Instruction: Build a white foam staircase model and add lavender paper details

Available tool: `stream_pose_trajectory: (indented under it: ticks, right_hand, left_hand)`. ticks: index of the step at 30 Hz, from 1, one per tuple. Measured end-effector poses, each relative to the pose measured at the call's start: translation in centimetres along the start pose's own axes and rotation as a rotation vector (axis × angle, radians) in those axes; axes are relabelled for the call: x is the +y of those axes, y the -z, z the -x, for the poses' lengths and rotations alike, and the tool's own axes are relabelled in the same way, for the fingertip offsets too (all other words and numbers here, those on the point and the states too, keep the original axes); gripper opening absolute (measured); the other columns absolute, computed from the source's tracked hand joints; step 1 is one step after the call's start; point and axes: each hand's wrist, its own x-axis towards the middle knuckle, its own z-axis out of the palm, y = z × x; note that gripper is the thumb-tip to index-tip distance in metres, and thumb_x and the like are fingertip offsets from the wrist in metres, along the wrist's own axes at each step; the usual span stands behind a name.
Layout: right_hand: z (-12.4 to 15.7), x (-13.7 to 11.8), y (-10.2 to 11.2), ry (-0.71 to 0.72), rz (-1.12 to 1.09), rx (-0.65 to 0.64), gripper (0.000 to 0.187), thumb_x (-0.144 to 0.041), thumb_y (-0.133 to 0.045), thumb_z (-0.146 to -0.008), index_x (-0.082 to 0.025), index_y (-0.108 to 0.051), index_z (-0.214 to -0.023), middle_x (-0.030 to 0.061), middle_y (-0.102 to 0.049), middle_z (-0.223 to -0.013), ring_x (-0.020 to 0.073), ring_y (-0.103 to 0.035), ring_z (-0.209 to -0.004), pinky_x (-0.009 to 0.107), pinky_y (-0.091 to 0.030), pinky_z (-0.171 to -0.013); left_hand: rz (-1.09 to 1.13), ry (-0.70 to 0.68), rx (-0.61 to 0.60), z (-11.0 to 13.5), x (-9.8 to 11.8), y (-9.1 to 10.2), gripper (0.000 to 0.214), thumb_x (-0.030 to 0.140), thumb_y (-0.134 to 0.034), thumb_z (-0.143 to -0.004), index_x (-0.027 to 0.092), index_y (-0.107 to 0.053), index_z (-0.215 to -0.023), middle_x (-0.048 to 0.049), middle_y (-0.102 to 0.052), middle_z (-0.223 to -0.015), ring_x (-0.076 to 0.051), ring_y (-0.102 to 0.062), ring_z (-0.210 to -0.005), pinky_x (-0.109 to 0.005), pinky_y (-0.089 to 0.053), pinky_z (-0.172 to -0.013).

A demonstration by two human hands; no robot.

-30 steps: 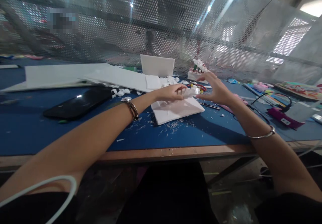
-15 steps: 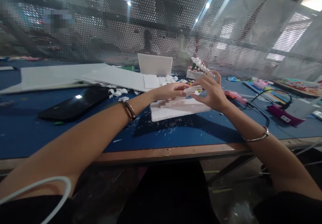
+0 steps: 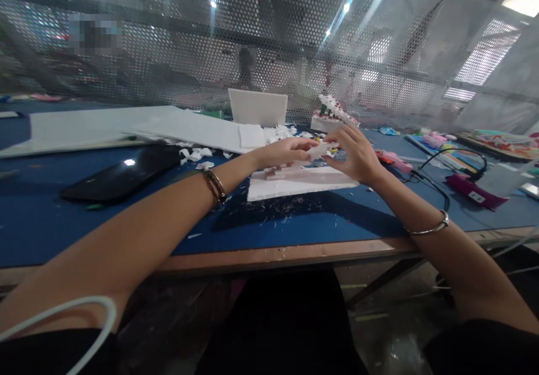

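Observation:
Both my hands meet over a white foam board (image 3: 303, 185) lying flat on the blue table (image 3: 126, 223). My left hand (image 3: 283, 153) pinches one end of a small white foam piece (image 3: 316, 150), and my right hand (image 3: 353, 155) grips its other end with curled fingers. The piece is held just above the board. Small foam steps (image 3: 275, 172) sit on the board's near-left part, below my left hand. White crumbs and shavings (image 3: 278, 209) lie scattered on the table in front of the board.
A black phone (image 3: 122, 173) lies at left. Large white foam sheets (image 3: 126, 128) and an upright foam panel (image 3: 257, 107) stand behind. A small flower model (image 3: 332, 114), pink tools (image 3: 393, 161), black cables (image 3: 455, 159) and a perforated metal screen (image 3: 269, 44) lie beyond.
My right hand went from spread open beside the small foam piece to closing its fingers on it. The foam board shifted slightly on the table.

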Motion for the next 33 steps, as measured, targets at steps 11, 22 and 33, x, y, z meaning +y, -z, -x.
stream_pose_trajectory:
  ticks: [11,22,33]
  right_hand:
    - [-0.2,-0.4,-0.1,0.009,-0.039,0.026,0.014,-0.025,-0.054,-0.078,-0.020,-0.052,-0.091,0.0049,-0.059,-0.088,0.0200,-0.053,-0.086,0.033,-0.039,-0.075]
    - [-0.2,-0.4,-0.4,-0.041,-0.010,-0.030,0.018,-0.028,-0.050,-0.080,-0.022,-0.052,-0.097,0.0078,-0.059,-0.094,0.0235,-0.054,-0.093,0.040,-0.043,-0.080]
    - [0.0,0.6,-0.6,-0.057,0.027,-0.005,0.018,-0.031,-0.052,-0.080,-0.024,-0.052,-0.097,0.0075,-0.059,-0.091,0.0247,-0.055,-0.093,0.045,-0.046,-0.079]
  left_hand:
    - [0.018,0.011,-0.038,0.1,0.1,-0.1,0.062,0.044,-0.048,-0.077,0.024,-0.037,-0.135,-0.0058,-0.043,-0.136,-0.024,-0.044,-0.119,-0.026,-0.041,-0.089]
    - [0.026,0.012,-0.054,0.0,-0.1,0.1,0.063,0.046,-0.049,-0.077,0.022,-0.037,-0.134,-0.0065,-0.043,-0.137,-0.023,-0.044,-0.119,-0.025,-0.039,-0.090]
    - [0.017,0.107,-0.045,0.6,1.7,0.0,0.066,0.041,-0.043,-0.072,0.018,-0.038,-0.134,-0.0087,-0.063,-0.097,-0.012,-0.052,-0.058,-0.022,-0.026,-0.043]
